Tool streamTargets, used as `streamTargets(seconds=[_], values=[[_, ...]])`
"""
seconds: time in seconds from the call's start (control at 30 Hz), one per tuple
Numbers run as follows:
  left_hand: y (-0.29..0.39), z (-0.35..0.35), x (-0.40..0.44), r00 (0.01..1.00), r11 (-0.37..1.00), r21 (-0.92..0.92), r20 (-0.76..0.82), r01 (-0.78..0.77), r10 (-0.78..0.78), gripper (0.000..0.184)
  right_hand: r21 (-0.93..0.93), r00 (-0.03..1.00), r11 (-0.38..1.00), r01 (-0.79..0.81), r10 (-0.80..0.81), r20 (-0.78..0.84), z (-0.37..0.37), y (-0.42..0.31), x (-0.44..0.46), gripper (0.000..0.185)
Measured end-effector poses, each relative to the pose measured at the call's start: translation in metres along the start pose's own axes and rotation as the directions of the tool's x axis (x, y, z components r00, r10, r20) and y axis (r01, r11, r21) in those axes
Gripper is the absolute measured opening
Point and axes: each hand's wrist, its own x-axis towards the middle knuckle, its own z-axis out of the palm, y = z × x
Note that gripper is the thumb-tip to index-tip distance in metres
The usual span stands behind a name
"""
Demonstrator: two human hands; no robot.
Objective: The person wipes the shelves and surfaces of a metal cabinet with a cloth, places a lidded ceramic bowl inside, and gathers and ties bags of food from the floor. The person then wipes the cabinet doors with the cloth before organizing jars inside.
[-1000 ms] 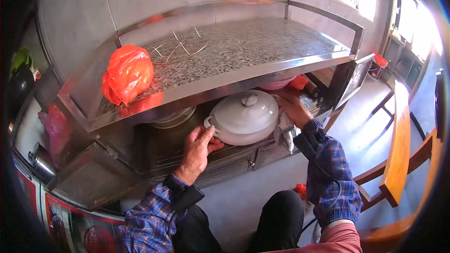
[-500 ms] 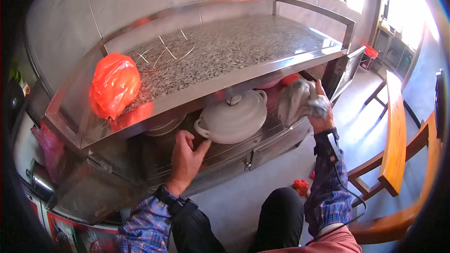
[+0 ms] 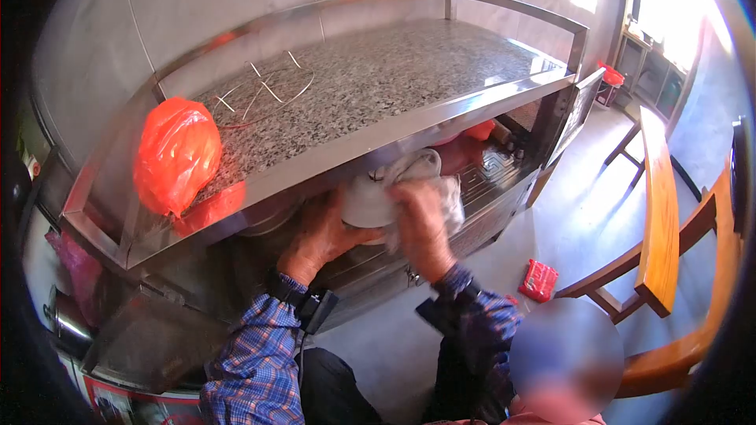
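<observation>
A white lidded pot (image 3: pixel 367 206) sits inside the cabinet, just beneath its metal-edged top, partly covered by my hands and a cloth. My left hand (image 3: pixel 321 238) grips the pot's left side, its thumb along the lower rim and the other fingers mostly hidden behind it. With my right hand (image 3: pixel 422 227) I hold a pale, crumpled cloth (image 3: pixel 450 198) against the pot's lid and right side. The lid's knob is largely hidden by the cloth.
A red plastic bag (image 3: pixel 178 156) and a wire rack (image 3: pixel 268 98) rest on the granite top (image 3: pixel 394 71). The cabinet door (image 3: pixel 577 118) hangs open at right. A red packet (image 3: pixel 539 280) lies on the floor near a wooden bench (image 3: pixel 661 220).
My right hand has moved left with the cloth, from beside the pot onto it. My left hand has closed on the pot's left side. More of the red packet shows on the floor.
</observation>
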Motion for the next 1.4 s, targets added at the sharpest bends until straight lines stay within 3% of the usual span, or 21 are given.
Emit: streamTargets(seconds=[0.1,0.17,0.3,0.4,0.47,0.5,0.6,0.63,0.67,0.73,0.77,0.93,1.0,1.07,1.13,1.17,1.2,1.23,1.27,1.33,1.4], values=[[-0.018,0.011,0.002,0.991,0.984,-0.163,0.100,-0.077,0.094,0.094,0.073,0.974,0.994,0.078,-0.091,0.209,0.015,-0.042,-0.028,0.038],[-0.037,0.021,-0.005,0.983,0.985,0.006,-0.068,-0.171,0.171,0.091,-0.082,0.915,0.985,0.154,-0.111,0.387,0.020,-0.039,-0.045,0.048],[-0.003,-0.002,-0.008,0.996,0.998,0.005,-0.056,-0.068,0.068,0.094,-0.378,0.976,0.925,-0.037,0.114,0.184,0.001,-0.010,-0.038,0.068],[-0.003,0.002,-0.011,0.995,0.993,0.103,-0.074,-0.060,0.067,0.095,-0.199,0.967,0.950,-0.240,0.251,0.035,-0.002,0.035,-0.039,0.066],[-0.005,0.003,-0.013,0.998,0.995,0.093,-0.051,-0.033,0.038,0.095,-0.344,1.000,0.939,-0.020,0.024,0.007,-0.003,0.059,-0.041,0.054],[-0.005,0.003,-0.012,0.999,0.996,0.093,-0.031,-0.010,0.013,0.095,-0.071,0.975,0.974,-0.217,0.214,-0.059,0.004,0.065,-0.041,0.038],[-0.001,0.002,-0.004,1.000,0.998,0.059,-0.021,-0.012,0.014,0.089,-0.115,0.965,0.971,-0.208,0.184,-0.188,0.014,0.068,-0.044,0.031],[0.001,0.001,0.001,1.000,0.999,0.047,-0.019,-0.014,0.015,0.088,-0.335,0.970,0.936,-0.112,0.030,-0.239,0.015,0.065,-0.048,0.027],[0.006,0.002,0.011,0.998,0.996,0.087,-0.063,-0.008,0.014,0.081,-0.335,0.970,0.936,-0.109,0.026,-0.243,0.020,0.063,-0.049,0.027],[0.015,0.003,0.030,0.994,0.992,0.126,-0.112,-0.001,0.015,0.076,0.324,0.775,0.852,-0.411,0.514,-0.368,0.027,0.063,-0.051,0.027],[0.022,0.004,0.040,0.998,0.986,0.160,-0.043,0.042,-0.036,0.074,0.108,0.839,0.933,-0.342,0.355,-0.413,0.019,0.052,-0.048,0.027],[0.030,0.020,0.062,0.938,0.936,0.176,0.115,0.306,-0.328,0.064,0.008,0.982,0.984,-0.176,0.176,-0.060,-0.010,0.025,-0.077,0.031],[0.011,0.031,0.062,0.982,0.982,-0.035,-0.007,0.187,-0.188,0.055,0.135,0.970,0.961,-0.241,0.234,0.064,-0.023,0.028,-0.079,0.026],[-0.007,0.039,0.057,0.988,0.989,-0.059,-0.062,0.134,-0.138,0.051,0.527,0.748,0.636,-0.564,0.664,-0.001,-0.035,0.035,-0.067,0.021],[-0.013,0.033,0.055,0.989,0.993,-0.088,-0.114,0.080,-0.090,0.046,0.541,0.741,0.675,-0.502,0.658,-0.134,-0.055,0.045,-0.027,0.020],[-0.009,0.023,0.051,0.998,0.971,0.238,-0.057,-0.018,0.033,0.040,0.525,0.796,0.743,-0.415,0.576,-0.186,-0.053,0.067,-0.012,0.013],[-0.005,0.014,0.047,0.990,0.838,0.530,0.038,-0.132,0.132,0.036,0.238,0.892,0.899,-0.369,0.414,-0.182,-0.055,0.086,0.001,0.017],[-0.007,0.011,0.048,0.994,0.860,0.504,0.110,-0.075,0.022,0.035,-0.122,0.977,0.969,-0.212,0.209,-0.040,-0.054,0.102,0.010,0.023],[-0.009,0.007,0.049,0.979,0.872,0.489,0.181,-0.011,-0.089,0.035,0.407,0.907,0.830,-0.381,0.422,-0.012,-0.038,0.102,0.026,0.027],[-0.028,0.008,0.047,0.994,0.867,0.488,0.012,-0.100,0.108,0.035,0.479,0.948,0.850,-0.218,0.300,-0.101,-0.002,0.146,0.027,0.029],[-0.045,0.015,0.049,0.924,0.763,0.617,-0.150,-0.191,0.353,0.035,0.222,0.793,0.770,-0.599,0.532,0.295,-0.017,0.115,0.043,0.039]])
